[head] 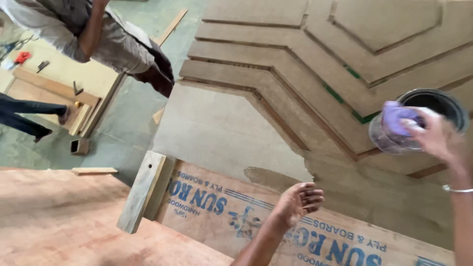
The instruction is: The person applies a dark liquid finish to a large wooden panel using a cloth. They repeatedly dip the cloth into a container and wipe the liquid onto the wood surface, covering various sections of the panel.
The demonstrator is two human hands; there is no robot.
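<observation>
My right hand [440, 138] is closed on a purple cloth [396, 118] and presses it against the rim of a round metal tin [436, 101]. The tin stands on a large brown panel [276, 93] with raised zigzag strips. My left hand [298, 201] hovers empty with loosely curled, parted fingers. It is over the edge of a plywood sheet with blue print [217, 207], beside a darker wet-looking patch [268, 177] on the panel. A thin bangle [456, 189] circles my right wrist.
A short grey wooden block [142, 191] stands against the plywood edge. A reddish board [59, 216] fills the lower left. At the upper left a person [93, 34] bends over a low workbench [54, 88] with small tools; another person's legs [29, 116] show at the left edge.
</observation>
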